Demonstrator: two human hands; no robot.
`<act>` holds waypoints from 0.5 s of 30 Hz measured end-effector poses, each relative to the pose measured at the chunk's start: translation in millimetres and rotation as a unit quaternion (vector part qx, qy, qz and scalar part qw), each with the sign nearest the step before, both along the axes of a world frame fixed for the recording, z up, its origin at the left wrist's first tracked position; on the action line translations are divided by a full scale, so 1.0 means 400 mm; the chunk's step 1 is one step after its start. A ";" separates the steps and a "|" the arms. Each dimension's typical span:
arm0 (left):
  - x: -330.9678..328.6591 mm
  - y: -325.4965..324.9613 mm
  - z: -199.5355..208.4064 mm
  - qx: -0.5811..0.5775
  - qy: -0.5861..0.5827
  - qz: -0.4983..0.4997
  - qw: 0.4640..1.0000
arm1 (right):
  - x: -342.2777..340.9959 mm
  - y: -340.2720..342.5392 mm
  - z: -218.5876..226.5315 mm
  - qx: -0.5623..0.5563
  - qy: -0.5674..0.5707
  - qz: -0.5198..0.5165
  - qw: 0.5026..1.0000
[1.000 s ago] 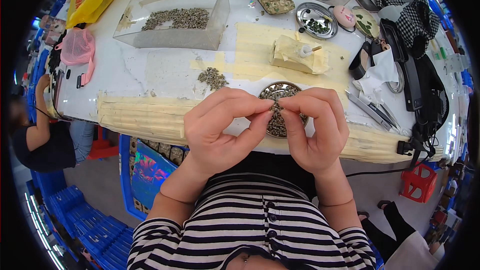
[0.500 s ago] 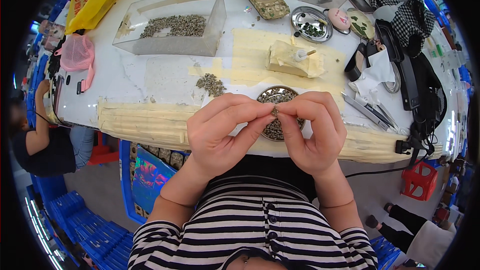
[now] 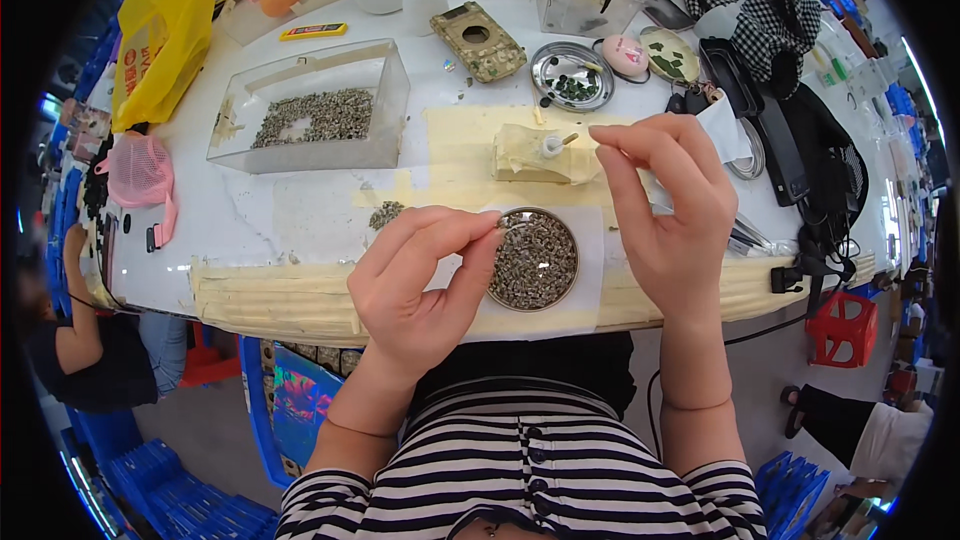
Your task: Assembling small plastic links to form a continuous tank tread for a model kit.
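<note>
My left hand (image 3: 415, 285) is closed in a pinch at the left rim of a round dish (image 3: 577, 267) full of small grey-brown pieces (image 3: 533, 265). What lies between its fingertips is too small to make out. Higher up on the right, my right hand (image 3: 680, 210) reaches over the table, thumb and index finger slightly apart, with nothing visible in them. Its fingertips are close to a thin brown stick (image 3: 570, 139) standing out of a small whitish nozzle (image 3: 551, 147) on a block wrapped in cream tape (image 3: 515, 155).
A clear box (image 3: 385, 135) of similar pieces stands back left, with a loose pile (image 3: 386, 214) nearer me. Behind the block are a camouflage-patterned case (image 3: 478, 42) and a metal dish of dark green bits (image 3: 573, 77). Tweezers (image 3: 745, 235) lie right, partly behind my right hand.
My hands have separated from their joint pinch above the dish. The right hand has gone up and right toward the stick; the left is now at the dish's left rim. The view has shifted.
</note>
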State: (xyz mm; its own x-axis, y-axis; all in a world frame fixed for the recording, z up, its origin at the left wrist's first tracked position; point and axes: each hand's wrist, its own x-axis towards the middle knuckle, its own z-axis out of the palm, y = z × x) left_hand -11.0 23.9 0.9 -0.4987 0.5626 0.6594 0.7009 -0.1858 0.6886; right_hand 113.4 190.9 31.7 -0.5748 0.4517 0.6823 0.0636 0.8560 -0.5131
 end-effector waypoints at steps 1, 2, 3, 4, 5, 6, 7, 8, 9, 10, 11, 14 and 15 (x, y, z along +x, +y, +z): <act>0.002 0.003 -0.001 0.002 0.003 0.006 1.000 | -0.003 0.014 0.000 0.021 -0.028 -0.016 0.999; 0.003 0.005 -0.002 0.004 0.007 0.013 1.000 | -0.008 0.018 0.003 0.037 -0.044 -0.023 0.998; 0.002 0.004 -0.006 0.004 0.013 0.015 1.000 | -0.015 0.019 0.002 0.051 -0.060 -0.027 0.997; 0.000 0.002 -0.011 0.005 0.019 0.017 1.000 | -0.019 0.020 0.001 0.066 -0.076 -0.030 0.994; -0.001 0.002 -0.014 0.005 0.025 0.019 0.999 | -0.023 0.024 -0.003 0.058 -0.078 -0.029 0.995; -0.001 -0.002 -0.017 0.004 0.019 0.020 1.000 | -0.027 0.023 -0.014 0.047 -0.080 -0.024 0.995; 0.000 -0.004 -0.018 0.003 0.012 0.021 1.000 | -0.030 0.021 -0.022 0.037 -0.082 -0.019 0.996; 0.001 -0.004 -0.020 0.003 0.005 0.021 1.000 | -0.030 0.019 -0.025 0.036 -0.081 -0.022 0.996; -0.001 -0.006 -0.020 0.005 0.008 0.022 1.000 | -0.029 0.015 -0.021 0.036 -0.079 -0.025 0.996; -0.003 -0.007 -0.021 0.008 0.011 0.023 1.000 | -0.028 0.011 -0.017 0.037 -0.078 -0.028 0.996; -0.004 -0.009 -0.022 0.011 0.014 0.023 1.000 | -0.028 0.005 -0.013 0.050 -0.053 -0.036 0.997; -0.006 -0.013 -0.025 0.006 0.027 0.029 0.999 | -0.025 -0.010 -0.011 0.053 0.022 -0.031 0.998; -0.006 -0.011 -0.025 0.006 0.030 0.028 0.999 | -0.019 -0.020 -0.010 0.035 0.046 -0.015 0.998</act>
